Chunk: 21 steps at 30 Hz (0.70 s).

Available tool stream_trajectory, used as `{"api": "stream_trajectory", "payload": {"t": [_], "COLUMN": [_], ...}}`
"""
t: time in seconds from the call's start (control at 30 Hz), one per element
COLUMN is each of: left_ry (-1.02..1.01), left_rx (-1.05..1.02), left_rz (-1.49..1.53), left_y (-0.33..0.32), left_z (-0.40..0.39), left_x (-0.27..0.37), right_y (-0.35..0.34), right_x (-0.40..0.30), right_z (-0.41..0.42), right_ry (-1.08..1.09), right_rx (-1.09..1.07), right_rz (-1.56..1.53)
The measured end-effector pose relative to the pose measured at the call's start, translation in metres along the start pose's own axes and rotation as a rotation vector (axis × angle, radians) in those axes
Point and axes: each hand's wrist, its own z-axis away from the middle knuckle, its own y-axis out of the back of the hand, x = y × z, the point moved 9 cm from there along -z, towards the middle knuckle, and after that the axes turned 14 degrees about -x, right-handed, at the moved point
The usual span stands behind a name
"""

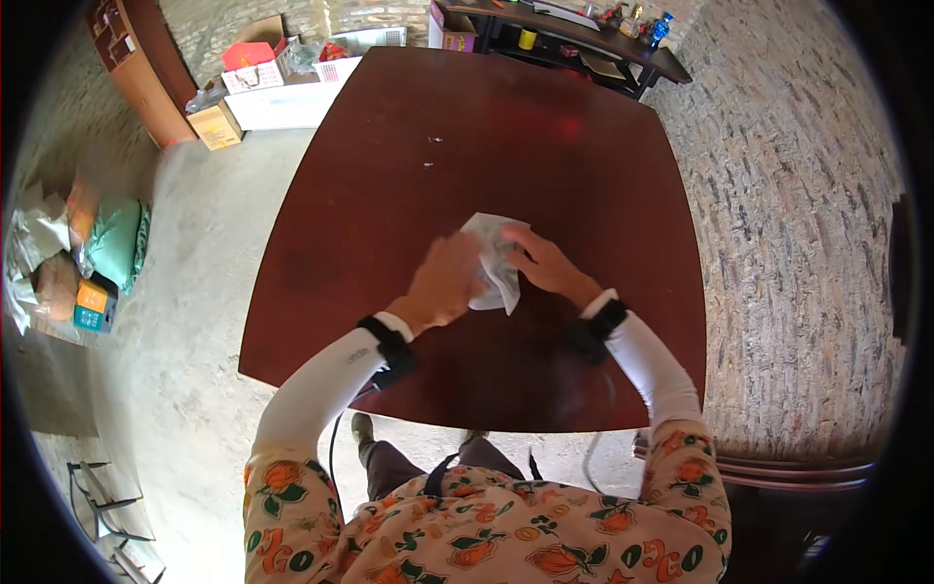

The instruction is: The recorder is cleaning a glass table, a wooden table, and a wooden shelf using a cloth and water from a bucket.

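A crumpled sheet of white paper or thin cloth [500, 281] lies on the dark red wooden table [365, 212]. My left hand [449, 281], somewhat blurred, is at its left side, covering part of that edge; whether the fingers grip it is unclear. At the upper right of the sheet, my right hand [543, 259] has its fingertips on or just over the surface, thumb and fingers a little apart. Both wrists wear black straps over white sleeves. Farther up the table are two tiny pale scraps [435, 139].
Against the far wall stand a white low cabinet [277, 109] with baskets and a dark shelf table [642, 62] with bottles. Bags and a green cushion [115, 237] lie at the left. A rough brick wall [788, 241] runs along the right. A cable hangs by my left arm.
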Motion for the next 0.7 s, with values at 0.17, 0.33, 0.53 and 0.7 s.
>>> {"api": "stream_trajectory", "payload": {"t": [0.17, 0.33, 0.53, 0.7], "left_ry": [-0.288, -0.501, -0.551, -0.358], "left_rx": [-0.095, -0.303, -0.587, -0.399], "left_rz": [-0.130, -0.159, -0.131, -0.137], "left_y": [-0.030, -0.030, 0.025, 0.043], "left_z": [-0.068, -0.042, 0.216, 0.187], "left_x": [0.007, -0.012, -0.073, -0.140], "right_y": [-0.003, -0.048, -0.249, -0.223], "right_x": [0.016, -0.021, -0.185, -0.186], "right_z": [0.004, 0.012, -0.047, -0.122], "right_ry": [-0.134, -0.514, -0.245, -0.299], "right_rx": [0.100, 0.216, 0.007, 0.259], "right_rz": [0.584, 0.875, 0.605, 0.831]}}
